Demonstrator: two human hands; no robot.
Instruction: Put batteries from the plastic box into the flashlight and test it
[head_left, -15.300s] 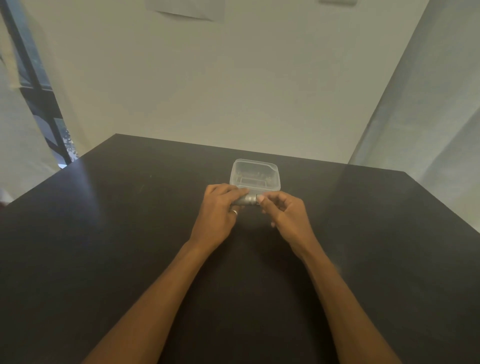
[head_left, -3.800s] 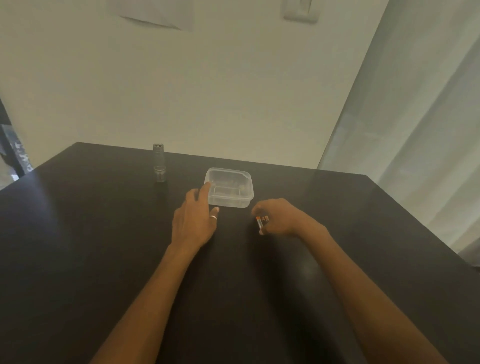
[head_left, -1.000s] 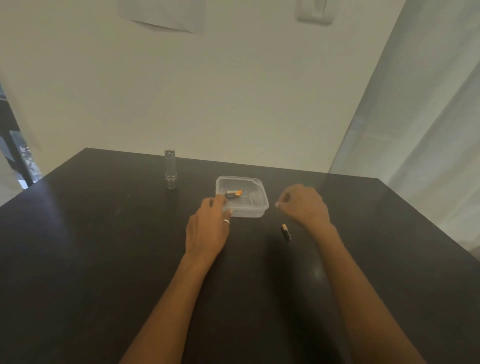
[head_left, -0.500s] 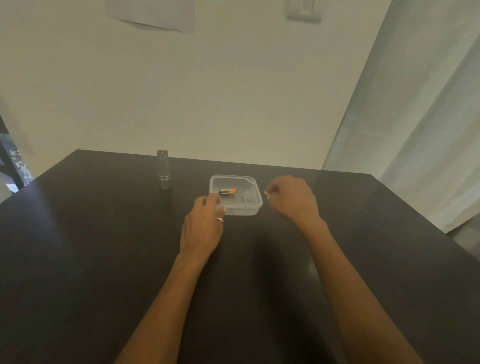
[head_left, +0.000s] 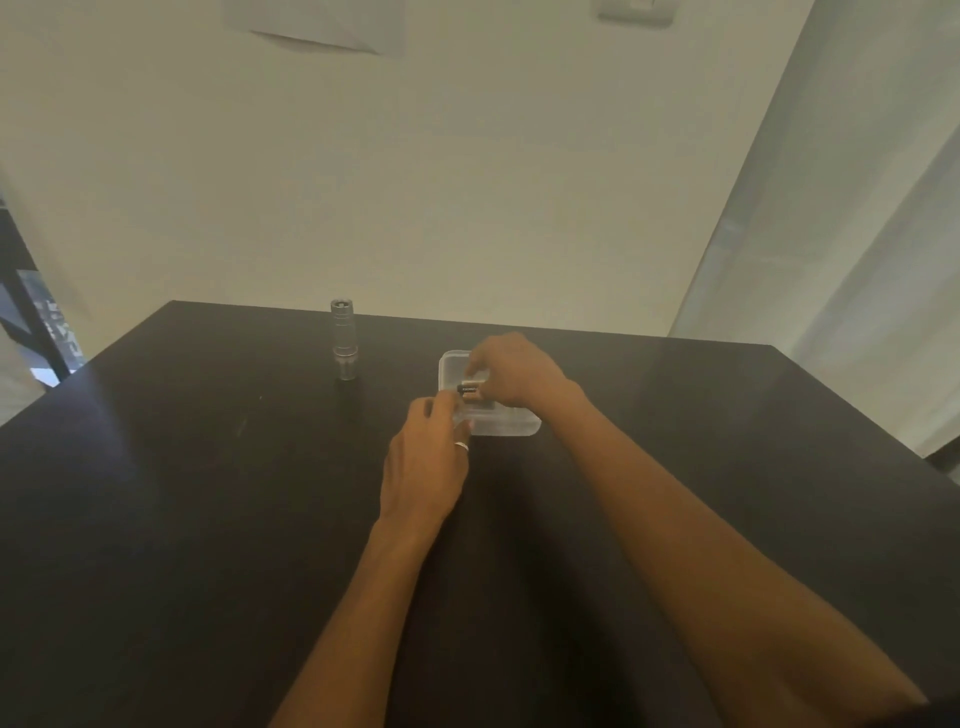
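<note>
A clear plastic box (head_left: 511, 426) sits on the black table (head_left: 208, 519) at its centre. My right hand (head_left: 519, 374) reaches over the box from the right, and its fingertips pinch a dark battery (head_left: 467, 388) just inside the box. The hand hides most of the box's inside. My left hand (head_left: 423, 467), with a ring on one finger, grips the box's near left corner. The silver flashlight (head_left: 343, 338) stands upright and alone to the box's left, near the far edge of the table, with neither hand on it.
A pale wall rises right behind the table's far edge. Grey curtains (head_left: 857, 260) hang at the right. A dark window frame (head_left: 31, 322) shows at the far left.
My right hand has moved left from beside the box to over it, with a battery in its fingertips. My left hand has stayed at the box's corner.
</note>
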